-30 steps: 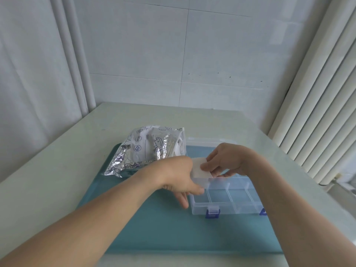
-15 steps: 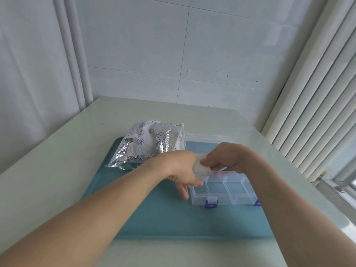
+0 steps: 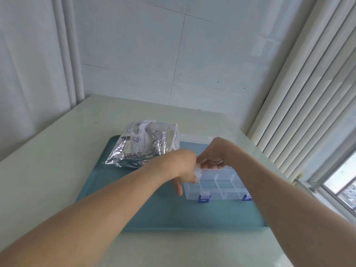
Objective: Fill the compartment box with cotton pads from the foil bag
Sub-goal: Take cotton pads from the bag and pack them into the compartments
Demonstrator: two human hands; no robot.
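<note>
Cotton pads sit pinched in our left hand over the left edge of the clear box. Our right hand, fingers curled, grips the same pads. Box and foil bag lie on the blue tray.

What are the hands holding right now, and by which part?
Both hands, left hand and right hand, pinch a white cotton pad by its edges over the clear plastic compartment box.

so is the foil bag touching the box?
Cannot tell. In the head view the foil bag sits just left of the box, but the left hand covers where they would meet.
</note>
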